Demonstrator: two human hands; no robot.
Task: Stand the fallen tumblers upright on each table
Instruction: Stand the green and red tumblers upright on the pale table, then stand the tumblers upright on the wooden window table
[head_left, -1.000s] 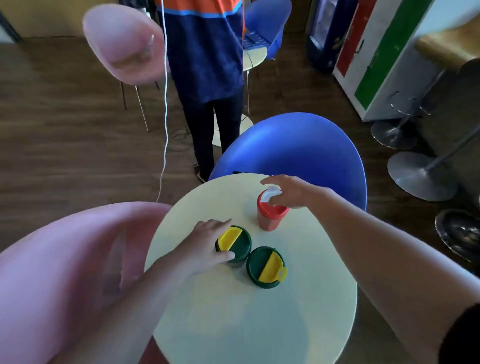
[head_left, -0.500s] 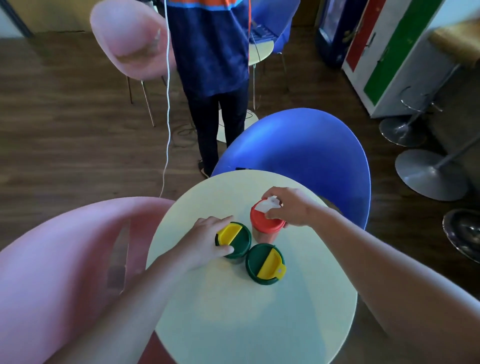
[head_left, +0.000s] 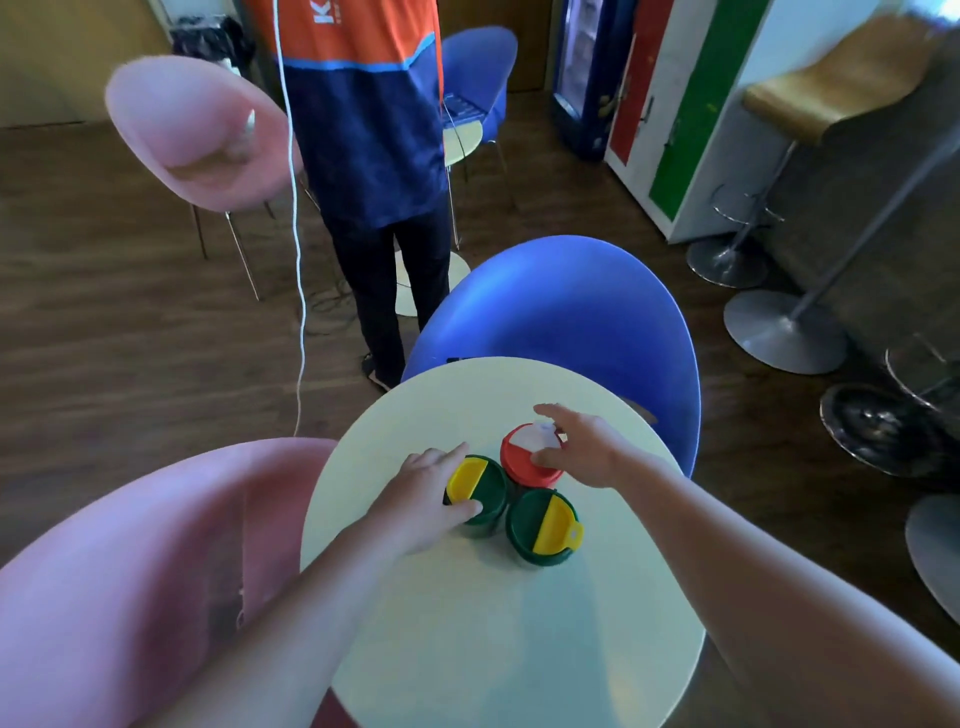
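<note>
Three tumblers stand upright in a tight cluster on the round pale table. My left hand grips the left green tumbler, which has a yellow flap lid, with my thumb on the lid and my fingers round its far side. The red tumbler with a white flap stands just behind it. My right hand is at its right side with fingers spread, the thumb touching the lid rim and the forefinger lifted off. A second green tumbler stands free at the front right.
A blue chair is tucked against the table's far side and a pink chair against its left. A person stands beyond, next to a hanging white cord. Bar stool bases are on the right.
My right hand slid the red tumbler toward me until it met the two green ones, then spread its fingers off the lid. My left hand stayed on the left green tumbler.
</note>
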